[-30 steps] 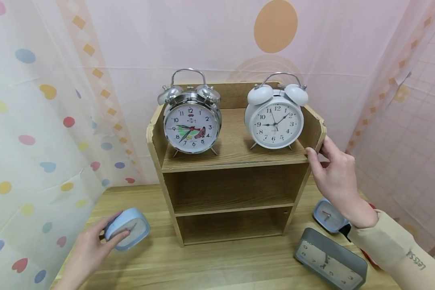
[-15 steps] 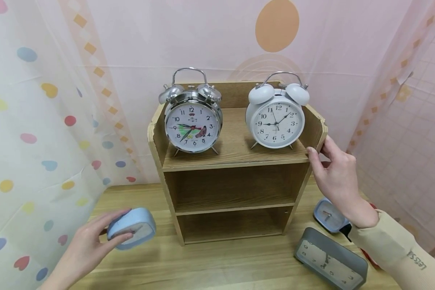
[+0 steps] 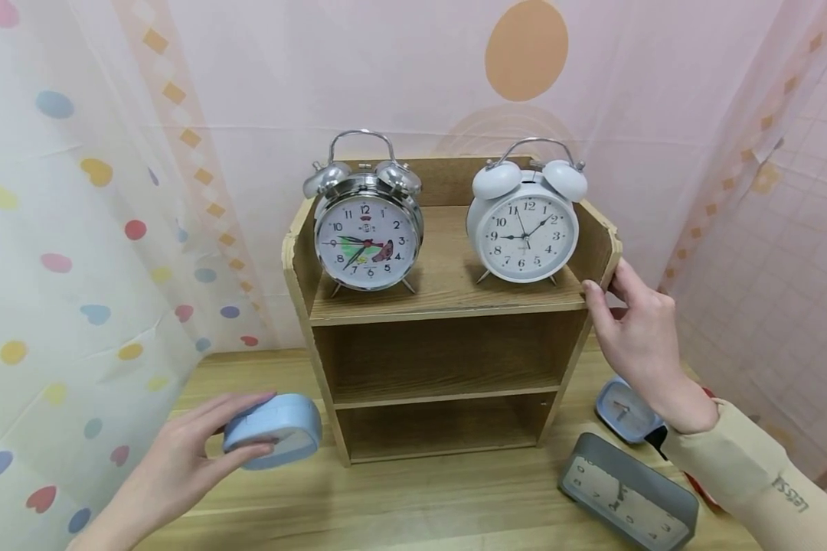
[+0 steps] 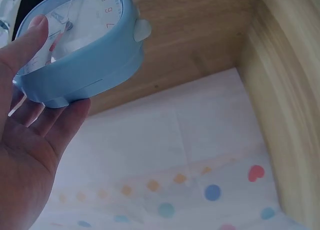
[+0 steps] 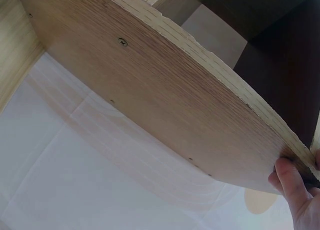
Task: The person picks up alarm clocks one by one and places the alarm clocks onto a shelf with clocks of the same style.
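In the head view my left hand (image 3: 186, 459) holds a light blue alarm clock (image 3: 282, 428) above the table, left of the wooden shelf (image 3: 448, 312). The left wrist view shows the thumb on the clock's face and the other fingers under its blue body (image 4: 95, 69). My right hand (image 3: 637, 329) grips the shelf's right side panel near the top board, thumb in front; in the right wrist view its fingers (image 5: 290, 182) press against the panel's outer face. On the top board stand a silver twin-bell clock (image 3: 367, 241) and a white twin-bell clock (image 3: 526, 236), both upright.
On the table (image 3: 413, 505), right of the shelf, lie a grey rectangular clock (image 3: 627, 490) and a small blue clock (image 3: 627, 409). Something red is partly hidden by the right forearm. The shelf's two lower compartments hold nothing visible. Patterned curtains (image 3: 76, 229) hang behind and at the sides.
My left hand has moved right, bringing the blue clock closer to the shelf and tipping its face further downward. The right hand has stayed on the side panel.
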`<state>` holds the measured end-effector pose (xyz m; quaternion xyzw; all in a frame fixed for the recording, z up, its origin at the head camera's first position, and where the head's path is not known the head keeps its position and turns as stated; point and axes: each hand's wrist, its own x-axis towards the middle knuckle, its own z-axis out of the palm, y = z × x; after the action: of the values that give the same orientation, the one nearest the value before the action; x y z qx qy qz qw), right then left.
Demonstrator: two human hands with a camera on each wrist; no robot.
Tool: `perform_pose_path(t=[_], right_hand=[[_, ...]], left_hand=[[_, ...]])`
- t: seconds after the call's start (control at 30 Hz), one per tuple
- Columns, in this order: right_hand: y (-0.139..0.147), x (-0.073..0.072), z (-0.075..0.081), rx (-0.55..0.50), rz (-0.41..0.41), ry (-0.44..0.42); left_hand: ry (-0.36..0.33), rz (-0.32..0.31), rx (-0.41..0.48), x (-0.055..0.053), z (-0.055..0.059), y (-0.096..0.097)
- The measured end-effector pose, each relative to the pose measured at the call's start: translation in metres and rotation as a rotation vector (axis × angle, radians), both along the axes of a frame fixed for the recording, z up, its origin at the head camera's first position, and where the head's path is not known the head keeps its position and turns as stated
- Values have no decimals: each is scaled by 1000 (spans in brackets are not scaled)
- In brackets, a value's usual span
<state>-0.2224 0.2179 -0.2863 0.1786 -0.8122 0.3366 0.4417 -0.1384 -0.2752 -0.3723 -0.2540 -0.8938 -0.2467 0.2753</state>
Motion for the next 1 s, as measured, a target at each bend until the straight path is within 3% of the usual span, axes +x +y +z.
perform_pose_path(t=[0.4,1.0], right_hand=[[0,0,-1,2,-9,5],[0,0,-1,-6,5,1]], left_hand=[[38,-170,6,-4,13,29],[-36,-195,-46,-9,23,69]])
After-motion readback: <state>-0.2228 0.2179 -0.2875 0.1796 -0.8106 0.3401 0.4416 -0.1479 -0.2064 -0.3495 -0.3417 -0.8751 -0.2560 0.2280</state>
